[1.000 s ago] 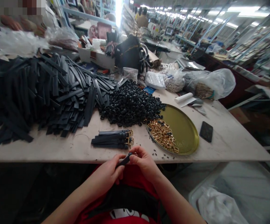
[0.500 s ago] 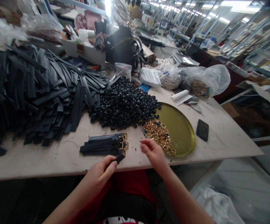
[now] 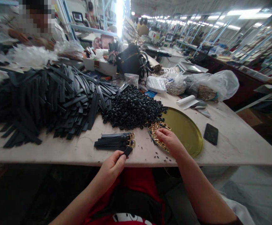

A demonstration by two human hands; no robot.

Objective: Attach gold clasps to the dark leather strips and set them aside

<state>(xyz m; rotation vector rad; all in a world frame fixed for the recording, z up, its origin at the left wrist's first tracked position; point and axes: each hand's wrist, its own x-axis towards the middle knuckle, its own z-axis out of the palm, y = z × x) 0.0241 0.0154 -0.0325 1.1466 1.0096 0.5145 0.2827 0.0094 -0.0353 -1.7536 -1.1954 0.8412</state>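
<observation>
My left hand (image 3: 114, 163) is closed around a short black strap (image 3: 127, 152), whose end sticks out past thumb and forefinger near the table's front edge. Just beyond it lies a small stack of black straps with gold buckles (image 3: 113, 142), buckles facing right. Over the gold buckles (image 3: 158, 126) on the left part of a round brass-coloured tray (image 3: 192, 134), my right hand (image 3: 172, 143) has its fingertips pinched together. What they grip, if anything, is too small to make out. A heap of small black loops (image 3: 133, 107) rises behind, touching the tray's rim.
A big pile of loose black straps (image 3: 56, 97) covers the table's left side. Right of the tray lies a phone (image 3: 211, 133). Plastic-wrapped bundles (image 3: 178, 84), a white paper roll (image 3: 186, 100) and a black bag (image 3: 130, 59) stand further back. A co-worker (image 3: 37, 28) is at far left.
My right hand has moved from the bare table left of the tray onto the buckles, its fingers closing. The left hand still holds the strap. The view has turned left, bringing a co-worker into sight.
</observation>
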